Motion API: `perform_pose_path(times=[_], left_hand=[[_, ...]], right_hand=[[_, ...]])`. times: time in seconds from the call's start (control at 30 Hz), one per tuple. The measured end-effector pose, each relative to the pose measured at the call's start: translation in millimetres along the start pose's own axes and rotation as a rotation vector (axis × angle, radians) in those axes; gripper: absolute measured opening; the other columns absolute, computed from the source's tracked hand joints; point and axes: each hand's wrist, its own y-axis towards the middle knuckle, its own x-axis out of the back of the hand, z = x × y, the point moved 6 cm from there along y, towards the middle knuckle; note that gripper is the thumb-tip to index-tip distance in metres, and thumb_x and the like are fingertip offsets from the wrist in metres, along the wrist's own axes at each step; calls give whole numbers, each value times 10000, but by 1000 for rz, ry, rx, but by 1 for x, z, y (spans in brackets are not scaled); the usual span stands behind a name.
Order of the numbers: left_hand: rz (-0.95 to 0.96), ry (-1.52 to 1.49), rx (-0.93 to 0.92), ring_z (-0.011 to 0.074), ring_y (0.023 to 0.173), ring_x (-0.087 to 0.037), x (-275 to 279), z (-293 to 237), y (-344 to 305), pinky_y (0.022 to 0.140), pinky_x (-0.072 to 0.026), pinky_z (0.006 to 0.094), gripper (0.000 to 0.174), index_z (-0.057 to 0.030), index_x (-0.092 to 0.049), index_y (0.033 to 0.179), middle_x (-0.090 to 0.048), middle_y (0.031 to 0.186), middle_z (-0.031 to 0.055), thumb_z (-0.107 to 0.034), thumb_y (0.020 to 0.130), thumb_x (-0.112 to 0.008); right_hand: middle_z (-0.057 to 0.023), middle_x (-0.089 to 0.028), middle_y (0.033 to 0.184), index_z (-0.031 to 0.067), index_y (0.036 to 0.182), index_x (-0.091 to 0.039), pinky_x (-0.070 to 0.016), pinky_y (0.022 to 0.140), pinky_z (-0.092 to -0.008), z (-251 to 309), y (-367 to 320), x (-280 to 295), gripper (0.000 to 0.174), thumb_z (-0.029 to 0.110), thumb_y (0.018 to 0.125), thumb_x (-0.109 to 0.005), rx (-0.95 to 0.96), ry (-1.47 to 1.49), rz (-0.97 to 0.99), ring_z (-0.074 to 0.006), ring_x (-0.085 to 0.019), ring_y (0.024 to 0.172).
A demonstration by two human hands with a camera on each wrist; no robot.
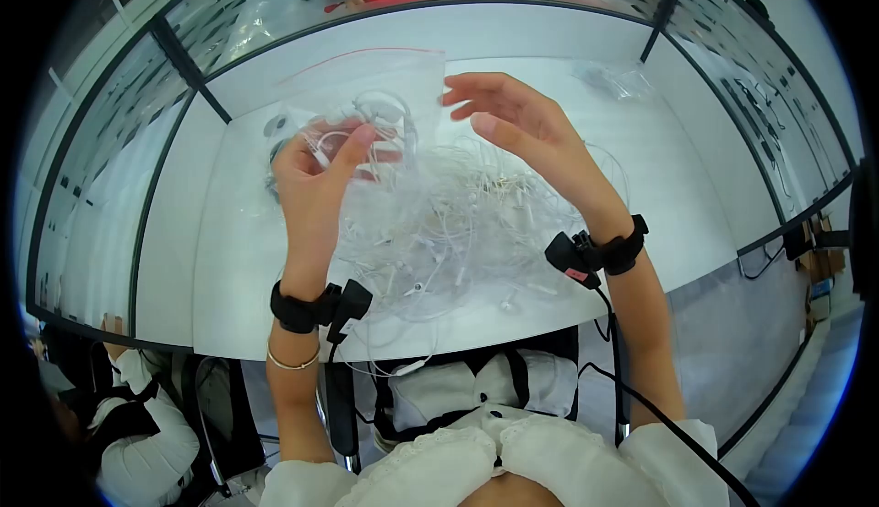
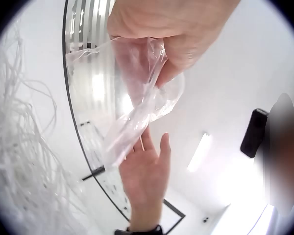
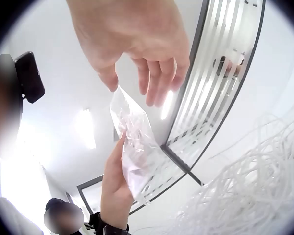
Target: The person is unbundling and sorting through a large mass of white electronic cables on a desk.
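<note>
Probably the weakest point is the grip on the clear bag (image 1: 403, 72): it is held above the table (image 1: 687, 205) by the left hand (image 1: 316, 163) alone, thumb and fingers pinching the film. The right hand (image 1: 536, 127) is just beside the bag's edge, fingers loosely extended, thumb apart from them; whether its thumb touches the film I cannot tell. If the left pinch loosened, the slick bag could slide down onto the cable pile (image 1: 494, 200). The white cable (image 1: 407, 131) at the left fingers might spill or tangle, though whether it lies wholly inside is unclear. A loose cable (image 1: 410, 368) overhanging the table's front edge could catch on the left wrist strap (image 1: 298, 307) and drag others along.
</note>
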Motion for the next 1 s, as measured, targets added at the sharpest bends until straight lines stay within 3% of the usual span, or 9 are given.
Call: perform_pose_path(times=[0.03, 0.07, 0.17, 0.2, 0.4, 0.5, 0.6, 0.83, 1.0], left_hand=[[29, -62, 45, 239, 706, -716, 0, 0, 0, 529, -513, 258, 199, 27, -612, 974, -710, 872, 170, -113, 863, -701], [71, -121, 42, 248, 695, -717, -4, 1, -2, 524, -505, 249, 200, -1, -608, 936, -710, 898, 182, -152, 858, -713], [175, -122, 122, 254, 710, -717, -19, 5, -11, 520, -503, 251, 192, -14, -595, 897, -710, 924, 186, -161, 858, -712], [233, -120, 173, 256, 724, -717, -26, 7, -14, 520, -505, 247, 190, -28, -575, 862, -710, 945, 189, -156, 854, -715], [379, -232, 321, 169, 718, -694, -43, 28, -22, 531, -508, 232, 284, 9, -629, 1045, -708, 939, 155, -256, 948, -595], [358, -125, 255, 161, 729, -694, -40, 42, -22, 532, -509, 232, 339, 23, -647, 1066, -705, 899, 127, -285, 981, -532], [362, -105, 320, 164, 732, -692, -36, 41, -21, 544, -505, 229, 322, 26, -660, 1024, -699, 869, 108, -270, 979, -541], [134, -13, 89, 174, 757, -671, -21, 37, -15, 622, -504, 271, 192, 8, -644, 950, -697, 863, 115, -179, 907, -651], [172, -30, 141, 166, 767, -662, -18, 46, -15, 641, -501, 266, 172, 7, -638, 933, -688, 851, 104, -155, 887, -674]], right_hand=[[-66, -662, 1103, 55, 1242, -575, -477, 900, -315, 2, -1, -5, 370, 236, 923, -615, -33, 48, 14, -141, -595, 1004], [-54, -676, 1016, 40, 1173, -612, -488, 809, -273, 5, 0, -6, 313, 226, 922, -620, 40, 51, -47, -116, -609, 893], [-37, -673, 878, 17, 1052, -649, -473, 692, -245, 11, 0, -7, 236, 212, 921, -623, 37, -48, -84, -100, -602, 754], [-23, -644, 755, 6, 942, -663, -434, 601, -230, 8, 0, -6, 212, 211, 927, -612, 53, -53, -148, -89, -567, 635], [-20, -612, 696, 9, 928, -664, -396, 533, -210, -21, -5, 2, 264, 244, 972, -551, -173, 117, -69, -66, -526, 588], [-12, -601, 695, 11, 934, -651, -380, 513, -199, -27, -9, -2, 245, 238, 964, -564, -230, 147, -92, -53, -507, 578], [0, -586, 698, 17, 912, -629, -370, 512, -194, -35, -15, -2, 205, 217, 944, -595, -279, 168, -136, -44, -488, 570], [38, -571, 755, 38, 879, -601, -342, 522, -188, -44, -20, -6, 155, 185, 900, -645, -222, 13, -188, -26, -469, 600], [42, -564, 756, 42, 865, -598, -336, 519, -185, -45, -21, -8, 127, 157, 883, -648, -131, -21, -234, -17, -474, 640]])
